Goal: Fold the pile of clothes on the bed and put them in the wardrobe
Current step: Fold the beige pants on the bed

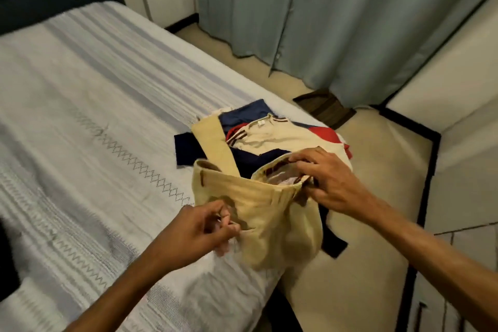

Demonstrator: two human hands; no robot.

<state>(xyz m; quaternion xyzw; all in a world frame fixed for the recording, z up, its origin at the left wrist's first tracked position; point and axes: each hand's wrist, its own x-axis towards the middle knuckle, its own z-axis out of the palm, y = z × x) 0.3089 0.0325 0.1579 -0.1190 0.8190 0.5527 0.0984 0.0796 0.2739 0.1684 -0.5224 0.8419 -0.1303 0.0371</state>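
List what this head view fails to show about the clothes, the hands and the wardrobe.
- Beige trousers: the legs run under the pile of clothes; their length is hidden.
- Pile: lower garments are covered by the cream shirt; the count is unclear.
- Left hand: its fingertips are motion-blurred, so the exact grip is unclear.
- Right hand: the thumb is tucked inside the waistband.
- Wardrobe: cannot be identified.

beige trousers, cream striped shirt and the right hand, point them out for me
beige trousers [265, 205], head view, on the seat fabric below the waistband
cream striped shirt [280, 137], head view, on its chest
right hand [330, 183], head view, on its back
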